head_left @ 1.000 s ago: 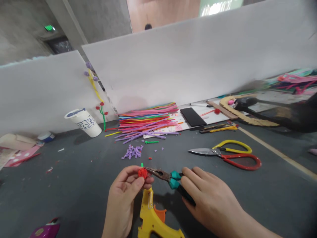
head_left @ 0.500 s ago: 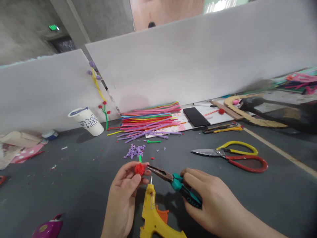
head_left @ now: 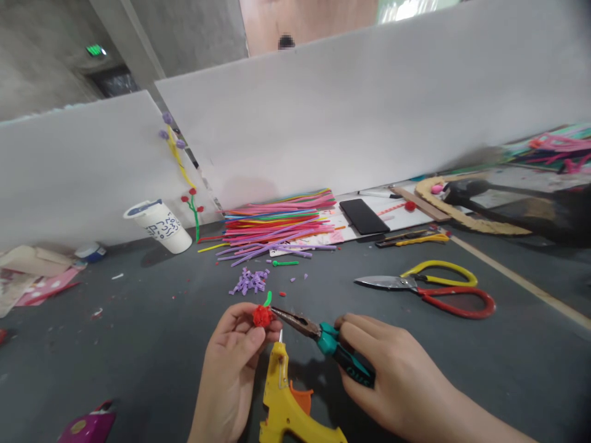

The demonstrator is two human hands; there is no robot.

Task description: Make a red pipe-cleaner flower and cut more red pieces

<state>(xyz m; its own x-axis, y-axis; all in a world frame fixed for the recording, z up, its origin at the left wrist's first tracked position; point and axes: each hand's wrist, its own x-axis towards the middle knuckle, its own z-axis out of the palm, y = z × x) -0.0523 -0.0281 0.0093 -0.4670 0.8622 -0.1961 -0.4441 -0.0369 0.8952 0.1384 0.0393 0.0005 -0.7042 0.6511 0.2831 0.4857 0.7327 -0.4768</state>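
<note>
Between the fingertips of my left hand is a fuzzy red pom-pom ball with a short green stem rising from its top. My right hand grips the teal and black handles of the long-nose pliers. The jaws of the pliers point left, and their tip meets the upper right of the red ball; whether they pinch it is too small to tell. Below them, between my hands, lies a yellow hot glue gun with an orange trigger and its nozzle pointing up.
Purple clippings and a pile of coloured pipe cleaners lie beyond my hands. Scissors rest at the right, near a black phone. A white cup stands left by the white partition. A purple tape measure-like object sits front left.
The red ball has turned a little in my left fingers, so its green stem now leans right and looks bent. The pliers' tip has come against the ball. The view has shifted slightly.
</note>
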